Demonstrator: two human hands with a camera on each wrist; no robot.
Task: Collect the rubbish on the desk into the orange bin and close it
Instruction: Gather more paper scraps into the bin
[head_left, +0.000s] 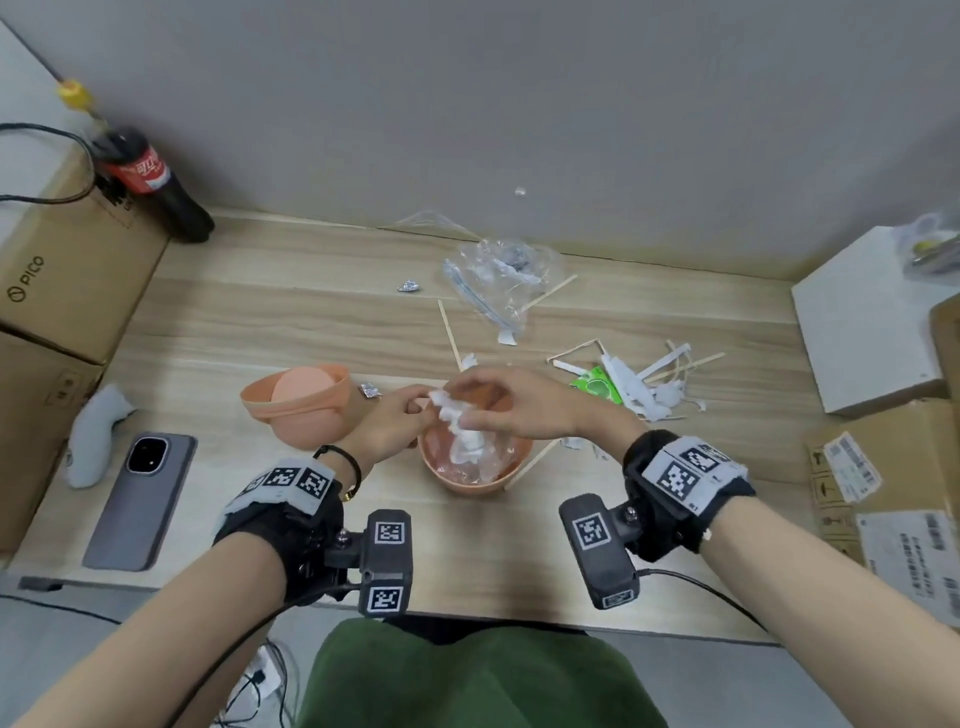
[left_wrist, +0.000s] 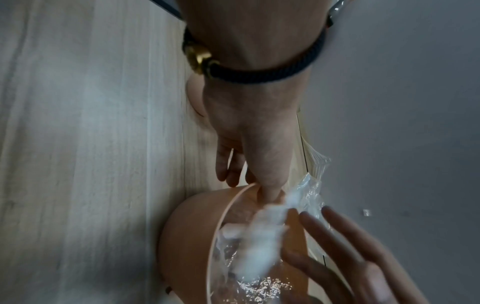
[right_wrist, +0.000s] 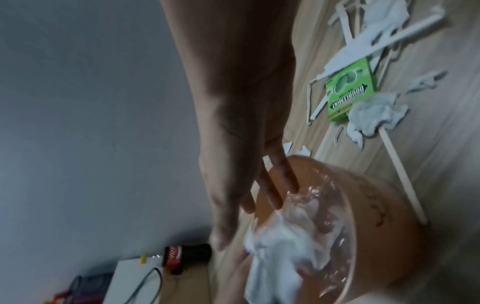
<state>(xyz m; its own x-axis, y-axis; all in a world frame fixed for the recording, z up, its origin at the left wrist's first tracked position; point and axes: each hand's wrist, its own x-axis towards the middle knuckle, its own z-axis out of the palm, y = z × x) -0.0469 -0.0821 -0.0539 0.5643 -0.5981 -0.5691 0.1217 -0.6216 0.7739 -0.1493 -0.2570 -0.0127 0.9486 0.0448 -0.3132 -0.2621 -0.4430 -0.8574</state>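
The orange bin (head_left: 475, 480) stands open near the desk's front edge, with clear plastic and a crumpled white tissue (head_left: 465, 441) inside. My left hand (head_left: 410, 408) pinches the bin's rim (left_wrist: 226, 207), thumb inside and fingers outside. My right hand (head_left: 467, 402) hovers over the bin's mouth with its fingers (right_wrist: 272, 191) straight and spread above the blurred tissue (right_wrist: 280, 251). The bin's lid (head_left: 296, 400) lies upturned to the left. On the desk lie a clear plastic bag (head_left: 498, 280), two bits of foil (head_left: 409, 286), wooden sticks (head_left: 449, 332), a green packet (head_left: 597, 387) and white paper strips (head_left: 649, 384).
A cola bottle (head_left: 150, 182) and a cardboard box (head_left: 67, 270) stand at the back left. A phone (head_left: 140, 499) and a white cloth-like object (head_left: 96, 431) lie at the front left. On the right are a white box (head_left: 867, 322) and a labelled cardboard box (head_left: 883, 493).
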